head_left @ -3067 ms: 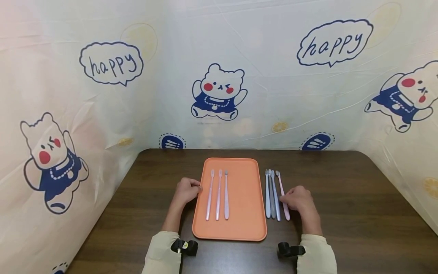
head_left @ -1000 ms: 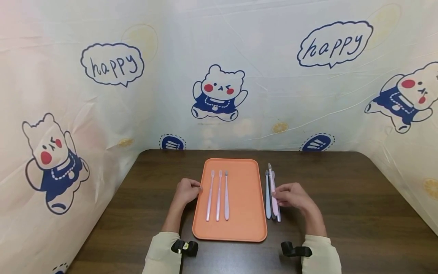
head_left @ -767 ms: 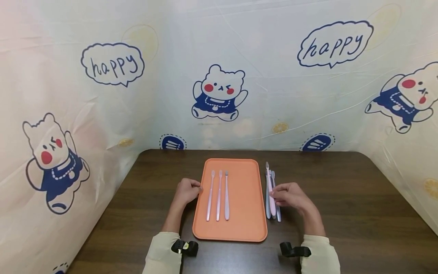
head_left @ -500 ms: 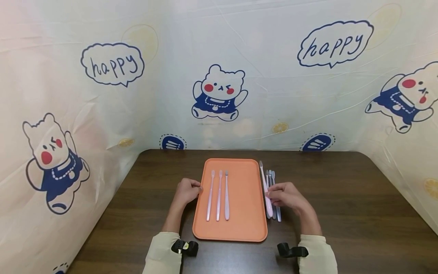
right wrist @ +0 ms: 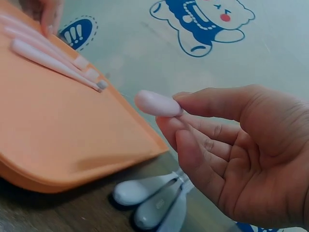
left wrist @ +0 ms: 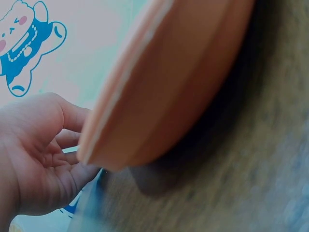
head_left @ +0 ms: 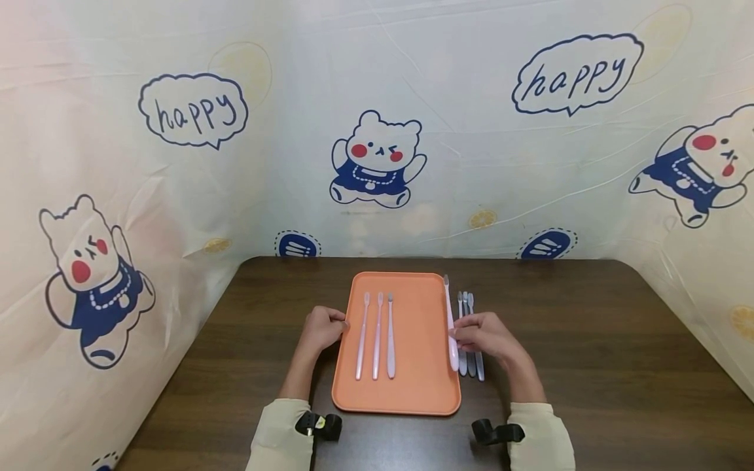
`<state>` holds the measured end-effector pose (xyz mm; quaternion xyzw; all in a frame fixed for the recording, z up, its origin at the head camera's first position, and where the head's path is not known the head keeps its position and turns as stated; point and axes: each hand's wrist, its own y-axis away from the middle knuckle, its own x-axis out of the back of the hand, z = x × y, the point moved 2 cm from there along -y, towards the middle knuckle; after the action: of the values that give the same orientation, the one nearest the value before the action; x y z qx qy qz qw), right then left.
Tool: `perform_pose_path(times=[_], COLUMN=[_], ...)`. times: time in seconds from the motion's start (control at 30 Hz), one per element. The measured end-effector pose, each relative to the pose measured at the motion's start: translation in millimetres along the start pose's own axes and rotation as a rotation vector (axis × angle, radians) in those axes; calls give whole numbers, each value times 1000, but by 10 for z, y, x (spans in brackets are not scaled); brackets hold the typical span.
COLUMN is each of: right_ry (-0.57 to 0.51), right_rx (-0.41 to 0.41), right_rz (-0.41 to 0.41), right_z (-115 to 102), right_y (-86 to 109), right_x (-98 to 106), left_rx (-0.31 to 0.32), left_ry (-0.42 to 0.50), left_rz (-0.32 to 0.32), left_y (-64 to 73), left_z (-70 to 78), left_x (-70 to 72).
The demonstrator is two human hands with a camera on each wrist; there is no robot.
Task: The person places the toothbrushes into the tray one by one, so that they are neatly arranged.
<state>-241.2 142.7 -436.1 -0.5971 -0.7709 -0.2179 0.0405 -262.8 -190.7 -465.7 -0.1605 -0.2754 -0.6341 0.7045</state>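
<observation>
My right hand [head_left: 485, 335] pinches a pink toothbrush [head_left: 450, 327] by its handle, between thumb and fingertips. The brush overlaps the right rim of the orange tray [head_left: 418, 386] in the head view, its head pointing away from me. In the right wrist view the handle's rounded end [right wrist: 157, 103] sticks out of my grip beside the tray. My left hand [head_left: 321, 327] holds the tray's left rim; in the left wrist view its fingers [left wrist: 72, 116] meet the edge. On the tray's left half, 3 pinkish toothbrushes [head_left: 376, 340] lie side by side, heads away from me.
To the right of the tray, 3 blue and grey toothbrushes [right wrist: 157, 208] lie close together on the dark wooden table [head_left: 589, 340], under my right hand. Behind the table hangs a pale curtain [head_left: 471, 170] printed with cartoon bears.
My right hand has picked the pink toothbrush off the table and carried it left, over the bluish brushes, to the tray's right rim. My left hand has stayed at the tray.
</observation>
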Motion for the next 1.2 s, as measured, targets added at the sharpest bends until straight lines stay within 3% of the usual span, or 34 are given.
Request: perform_pose_path(times=[0.27, 0.77, 1.2], right_ry=[-24, -32, 1], right_rx=[27, 14, 58], right_rz=[-15, 30, 54], right_z=[-38, -81, -113], right_y=[-46, -89, -96], right_x=[-131, -337, -464], left_rx=[7, -12, 1], left_ry=[-4, -18, -11], left_rz=[-2, 10, 4], left_y=[2, -14, -22], left_z=[-6, -4, -9], left_x=[1, -4, -10])
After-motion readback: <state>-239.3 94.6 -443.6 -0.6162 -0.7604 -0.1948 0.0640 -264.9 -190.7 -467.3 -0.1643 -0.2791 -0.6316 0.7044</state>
